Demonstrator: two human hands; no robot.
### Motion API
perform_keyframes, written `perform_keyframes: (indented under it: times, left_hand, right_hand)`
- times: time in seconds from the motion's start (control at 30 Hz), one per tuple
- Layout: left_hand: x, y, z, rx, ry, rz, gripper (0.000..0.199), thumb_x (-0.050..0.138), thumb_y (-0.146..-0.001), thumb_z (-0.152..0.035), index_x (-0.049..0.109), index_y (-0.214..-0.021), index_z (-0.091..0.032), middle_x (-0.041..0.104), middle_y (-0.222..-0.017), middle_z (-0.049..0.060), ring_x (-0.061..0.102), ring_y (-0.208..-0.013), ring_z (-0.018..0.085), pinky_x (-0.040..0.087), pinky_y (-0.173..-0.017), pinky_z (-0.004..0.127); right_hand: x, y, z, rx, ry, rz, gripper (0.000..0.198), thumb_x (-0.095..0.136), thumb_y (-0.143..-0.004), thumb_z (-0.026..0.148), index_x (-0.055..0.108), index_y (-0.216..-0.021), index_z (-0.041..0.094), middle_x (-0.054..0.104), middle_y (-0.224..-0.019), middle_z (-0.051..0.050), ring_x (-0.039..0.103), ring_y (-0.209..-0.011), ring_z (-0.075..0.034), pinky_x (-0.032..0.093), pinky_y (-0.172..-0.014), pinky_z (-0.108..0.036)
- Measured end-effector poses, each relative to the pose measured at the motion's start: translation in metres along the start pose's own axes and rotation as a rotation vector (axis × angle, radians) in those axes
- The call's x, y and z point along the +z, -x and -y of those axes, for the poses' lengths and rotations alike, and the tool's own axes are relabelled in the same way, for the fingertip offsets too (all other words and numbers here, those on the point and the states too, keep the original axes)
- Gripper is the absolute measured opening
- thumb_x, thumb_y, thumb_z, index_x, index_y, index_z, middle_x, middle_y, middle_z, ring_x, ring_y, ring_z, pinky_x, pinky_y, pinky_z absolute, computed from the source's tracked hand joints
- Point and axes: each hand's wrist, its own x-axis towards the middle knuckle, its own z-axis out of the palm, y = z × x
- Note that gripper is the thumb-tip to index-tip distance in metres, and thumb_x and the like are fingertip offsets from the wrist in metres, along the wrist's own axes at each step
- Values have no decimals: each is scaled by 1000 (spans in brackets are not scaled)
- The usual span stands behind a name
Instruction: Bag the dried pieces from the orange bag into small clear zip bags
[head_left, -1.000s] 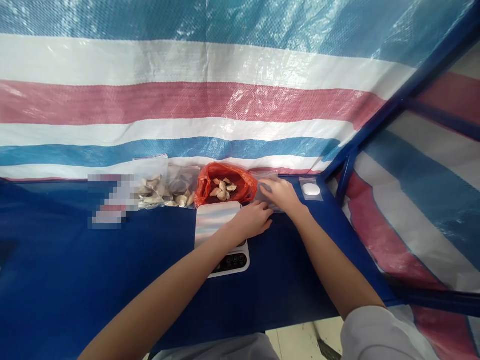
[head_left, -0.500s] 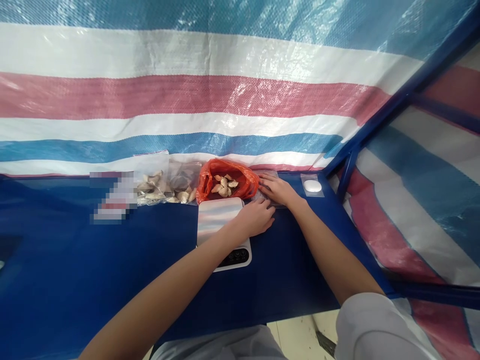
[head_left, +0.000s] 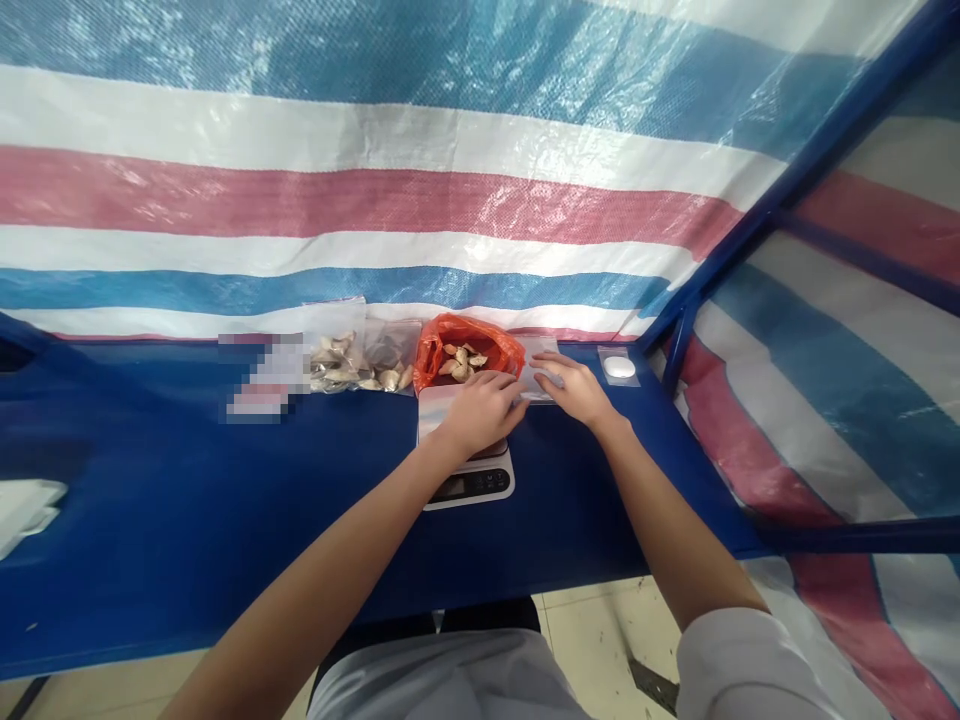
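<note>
My left hand [head_left: 484, 410] hovers over the white digital scale [head_left: 491, 484], fingers stretched out towards an orange-red plastic bag [head_left: 430, 350]. Inside that open bag lie several pale brown dried slices [head_left: 466, 360], possibly mushroom. My right hand [head_left: 576, 390] has its fingers apart over clear flat plastic bags [head_left: 541, 350] to the right of the orange-red bag. Whether its fingertips touch the plastic is hard to see. Neither hand visibly holds anything. Part of the scale's plate is hidden under my left hand and wrist.
Left of the orange-red bag stand clear zip bags [head_left: 336, 362] of similar pale slices. A small packet with a white round item [head_left: 619, 368] lies at the right. A white object [head_left: 26, 510] rests at the table's left. Striped sheeting [head_left: 375, 200] hangs behind.
My view has shifted, bringing the white object at left into sight. My left hand has moved back from the clear bags towards the orange-red bag, its curled fingers now stretched out.
</note>
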Motion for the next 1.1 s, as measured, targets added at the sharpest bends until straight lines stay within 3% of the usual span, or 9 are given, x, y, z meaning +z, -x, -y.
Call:
perform_keyframes:
  times: [0.13,0.27,0.53,0.8,1.1]
  left_hand:
    - [-20,28,16,-97,45,-123,30,47,-100,-31,71,-111,-19,73,-116,11,64,-111,27,46,-104,44]
    - [-36,68,39,-186,45,-198,32,47,-99,-34,71,-114,-20,72,-119,12,63,-115,28,43,-108,47]
    - [-39,137,80,-325,-93,-185,39,45,-97,-40,72,-117,-19,72,-121,14,66,-113,31,47,-105,49]
    - [-34,141,71,-406,-237,42,51,44,-98,-39,62,-139,-14,53,-149,17,45,-142,35,30,-120,55]
    - [-35,139,68,-475,-278,103,54,45,-98,-40,56,-145,-17,43,-157,16,38,-147,38,26,-121,58]
  right_hand:
    - [14,23,25,-19,66,-47,32,50,-99,30,72,-122,27,68,-134,-4,57,-134,-23,48,-113,-40]
    - [32,42,42,-28,187,-6,32,52,-98,30,70,-125,27,63,-141,-5,51,-139,-29,41,-117,-49]
    - [51,55,51,7,274,61,37,47,-101,31,66,-132,22,54,-151,-9,44,-144,-31,39,-118,-51]
    - [49,56,55,31,289,114,41,43,-103,32,63,-136,20,52,-153,-9,44,-145,-30,35,-121,-51]
    - [51,57,53,34,258,104,41,42,-103,33,62,-137,22,51,-153,-9,45,-144,-29,35,-121,-53]
